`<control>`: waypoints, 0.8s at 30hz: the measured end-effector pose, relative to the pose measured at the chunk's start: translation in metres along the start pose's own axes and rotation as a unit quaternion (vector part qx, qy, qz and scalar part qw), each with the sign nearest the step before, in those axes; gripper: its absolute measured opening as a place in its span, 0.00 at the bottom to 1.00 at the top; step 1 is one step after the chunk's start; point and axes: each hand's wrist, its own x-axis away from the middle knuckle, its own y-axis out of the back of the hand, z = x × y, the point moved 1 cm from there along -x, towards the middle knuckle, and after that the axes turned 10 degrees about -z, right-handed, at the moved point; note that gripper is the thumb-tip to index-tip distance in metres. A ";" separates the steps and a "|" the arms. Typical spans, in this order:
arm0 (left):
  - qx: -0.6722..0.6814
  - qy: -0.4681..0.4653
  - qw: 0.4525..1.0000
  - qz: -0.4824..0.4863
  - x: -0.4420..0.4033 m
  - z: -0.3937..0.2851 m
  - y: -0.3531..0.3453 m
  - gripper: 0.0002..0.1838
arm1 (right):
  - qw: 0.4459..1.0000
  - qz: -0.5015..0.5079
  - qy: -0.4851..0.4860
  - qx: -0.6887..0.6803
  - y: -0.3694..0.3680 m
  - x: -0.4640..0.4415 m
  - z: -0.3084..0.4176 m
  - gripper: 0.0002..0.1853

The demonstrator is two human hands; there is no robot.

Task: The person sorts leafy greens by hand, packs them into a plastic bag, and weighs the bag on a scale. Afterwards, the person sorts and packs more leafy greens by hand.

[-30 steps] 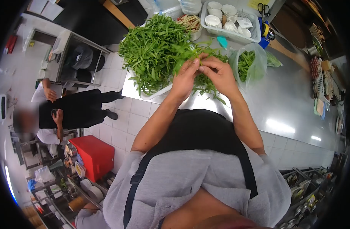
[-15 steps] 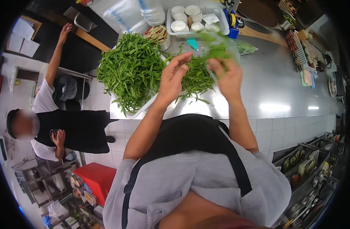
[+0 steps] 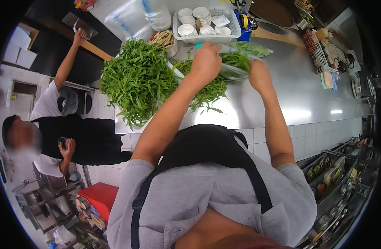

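A clear plastic bag [image 3: 236, 74] with leafy greens [image 3: 239, 60] inside lies low over the steel table, between my two hands. My left hand [image 3: 207, 62] is closed at the bag's left edge, its fingertips partly hidden. At the other side, my right hand [image 3: 260, 75] grips the bag's edge. A big heap of leafy greens [image 3: 138, 81] fills a white tray [image 3: 148, 123] to the left. Loose greens [image 3: 209, 92] lie on the table under my left forearm. Behind my left hand, a teal piece [image 3: 198, 45] shows only in part.
Another bag of greens [image 3: 259, 49] rests just beyond. At the back are a white basket of small bowls [image 3: 207, 25], a tin [image 3: 171, 50] and stacked plastic bags [image 3: 157, 14]. A co-worker [image 3: 80, 137] stands at the left, one arm stretched out. The steel table [image 3: 298, 87] extends right.
The bag of greens has come down from mid-air to near the table. My left hand has moved right to the bag and closed. The co-worker's raised hand now touches a metal container.
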 end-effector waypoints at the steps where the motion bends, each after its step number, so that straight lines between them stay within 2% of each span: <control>1: 0.001 -0.014 1.000 0.003 0.000 -0.003 -0.003 0.19 | 0.997 0.045 0.035 0.058 0.000 -0.005 0.002 0.12; 2: 0.002 -0.028 1.000 0.006 0.000 -0.010 -0.004 0.21 | 0.987 0.089 0.070 0.116 0.001 -0.009 0.005 0.12; 5: 0.011 -0.041 0.999 -0.006 0.000 -0.016 -0.004 0.24 | 0.943 0.278 0.047 0.178 0.010 -0.026 0.036 0.10; 8: 0.010 -0.050 0.999 -0.014 0.002 -0.014 -0.007 0.26 | 0.913 0.335 0.103 0.211 -0.019 -0.025 0.026 0.11; 11: 0.023 -0.023 0.999 0.002 0.002 -0.010 -0.004 0.28 | 0.969 0.130 0.143 0.152 -0.022 -0.023 0.019 0.12; 14: 0.045 -0.026 0.997 0.052 0.001 -0.017 0.003 0.29 | 0.995 0.025 0.095 0.003 -0.022 -0.032 0.036 0.12; 18: 0.074 -0.061 0.990 0.105 -0.010 -0.009 0.007 0.32 | 0.991 0.094 0.069 0.061 -0.102 -0.065 -0.024 0.12; 19: 0.065 -0.084 0.990 0.097 -0.019 -0.002 0.007 0.33 | 0.995 0.078 0.060 0.016 -0.118 -0.072 -0.035 0.12; 21: 0.050 -0.110 0.989 0.085 -0.020 0.016 0.007 0.33 | 0.988 0.135 0.074 0.003 -0.083 -0.077 -0.016 0.13; 22: 0.055 -0.026 0.987 0.146 -0.027 0.000 0.022 0.33 | 0.982 0.169 0.081 -0.001 -0.060 -0.080 -0.007 0.13; 24: 0.056 -0.022 0.981 0.184 -0.035 -0.001 0.027 0.32 | 0.976 0.181 0.121 0.028 -0.039 -0.078 -0.006 0.12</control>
